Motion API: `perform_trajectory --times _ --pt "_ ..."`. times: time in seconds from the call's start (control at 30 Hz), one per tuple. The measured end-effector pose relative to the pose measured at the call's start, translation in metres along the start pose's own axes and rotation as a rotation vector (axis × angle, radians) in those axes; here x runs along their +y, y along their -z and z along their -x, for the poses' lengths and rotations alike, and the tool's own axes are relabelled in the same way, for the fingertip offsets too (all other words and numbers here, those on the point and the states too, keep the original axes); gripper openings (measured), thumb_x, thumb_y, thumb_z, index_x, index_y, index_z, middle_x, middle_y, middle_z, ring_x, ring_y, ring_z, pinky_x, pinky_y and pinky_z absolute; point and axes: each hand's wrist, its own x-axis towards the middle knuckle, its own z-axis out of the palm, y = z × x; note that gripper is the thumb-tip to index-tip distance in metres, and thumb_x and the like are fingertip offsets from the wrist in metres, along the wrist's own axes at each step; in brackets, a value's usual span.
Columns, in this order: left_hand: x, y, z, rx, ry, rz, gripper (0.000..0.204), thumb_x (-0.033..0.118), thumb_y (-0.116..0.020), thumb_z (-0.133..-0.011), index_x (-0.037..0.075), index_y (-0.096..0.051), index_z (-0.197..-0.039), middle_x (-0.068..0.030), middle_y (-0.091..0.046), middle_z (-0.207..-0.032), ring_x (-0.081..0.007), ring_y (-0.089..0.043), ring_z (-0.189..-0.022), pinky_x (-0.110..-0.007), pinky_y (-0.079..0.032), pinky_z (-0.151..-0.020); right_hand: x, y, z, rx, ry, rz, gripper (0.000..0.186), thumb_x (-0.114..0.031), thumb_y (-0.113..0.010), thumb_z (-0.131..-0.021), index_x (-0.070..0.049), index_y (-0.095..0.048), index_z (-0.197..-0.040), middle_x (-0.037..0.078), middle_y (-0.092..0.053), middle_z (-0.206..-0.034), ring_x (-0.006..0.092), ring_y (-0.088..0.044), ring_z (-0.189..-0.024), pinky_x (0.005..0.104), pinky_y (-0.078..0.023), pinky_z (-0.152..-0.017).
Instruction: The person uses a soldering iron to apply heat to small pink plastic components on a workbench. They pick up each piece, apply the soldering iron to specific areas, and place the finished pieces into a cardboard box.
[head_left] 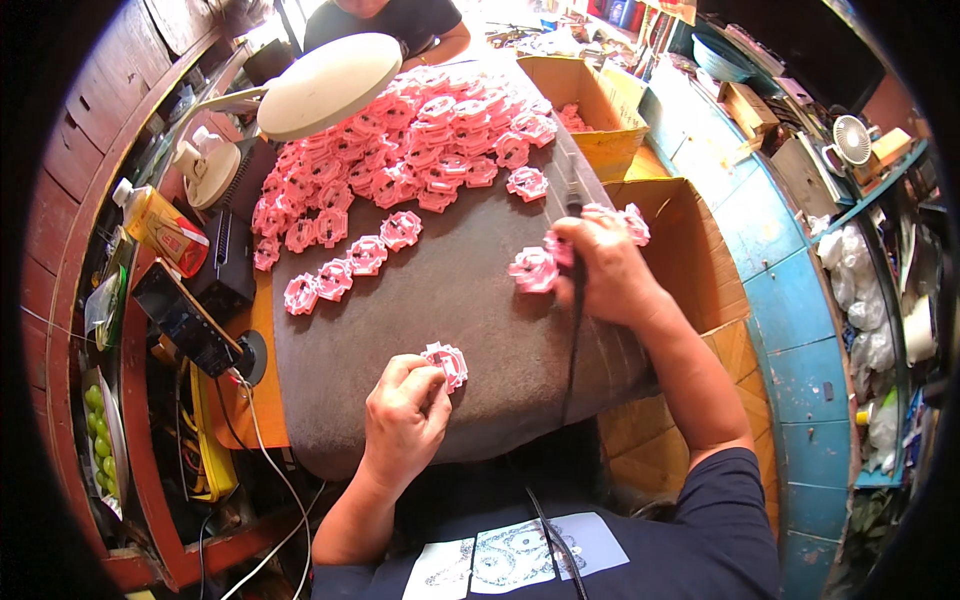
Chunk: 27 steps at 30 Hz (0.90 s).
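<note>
My left hand [405,412], low on the dark mat [470,300], pinches a small pink plastic part [446,366] between thumb and fingertips. Farther right, my right hand [612,265] is closed round a black corded tool [574,203], slim like a pen, its narrow end pointing away from me. Whether it is a soldering iron or a screwdriver I cannot tell. Beside that hand lies another pink part [533,270], and one more pink part [634,225] shows past the knuckles, near the open carton. Four-part row aside, a big heap of pink parts [400,150] covers the far mat.
Several pink parts [366,255] form a short row at left. A white lamp head [335,85] hangs over the heap. Cardboard boxes [690,240] stand right of the table. A phone [187,318] and an orange bottle [165,230] are at left. Another person [425,25] sits opposite.
</note>
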Motion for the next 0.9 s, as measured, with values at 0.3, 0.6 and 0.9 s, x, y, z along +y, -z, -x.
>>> perform_trajectory --times 0.3,0.6,0.9 --pt "0.014 -0.04 -0.038 -0.094 -0.144 -0.026 0.015 0.0 -0.075 -0.086 0.0 -0.071 -0.1 -0.0174 -0.067 -0.107 -0.0332 -0.072 -0.086 -0.04 -0.059 -0.077 0.103 0.046 0.089 0.274 -0.405 0.106 0.053 -0.011 -0.081 -0.079 -0.007 -0.057 -0.126 0.022 -0.069 -0.11 0.0453 -0.066 -0.104 0.0538 -0.052 -0.094" --pt "0.003 -0.103 -0.134 -0.135 -0.199 -0.219 0.015 0.015 -0.07 -0.098 0.003 -0.069 -0.106 -0.017 -0.066 -0.101 -0.0366 -0.07 -0.093 -0.047 -0.057 -0.083 0.037 0.063 0.157 0.47 -0.434 -0.047 0.049 -0.001 -0.071 -0.084 -0.003 -0.058 -0.131 0.022 -0.068 -0.127 0.0399 -0.067 -0.123 0.0472 -0.052 -0.107" --pt "0.058 -0.182 -0.154 -0.235 -0.508 0.113 0.023 0.001 -0.068 -0.087 0.0 -0.067 -0.111 -0.0218 -0.066 -0.118 -0.0405 -0.066 -0.11 -0.047 -0.057 -0.095 -0.006 0.052 0.153 0.539 -0.422 -0.207 0.046 0.005 -0.064 -0.083 0.001 -0.056 -0.128 0.023 -0.066 -0.129 0.0372 -0.066 -0.124 0.0485 -0.051 -0.111"
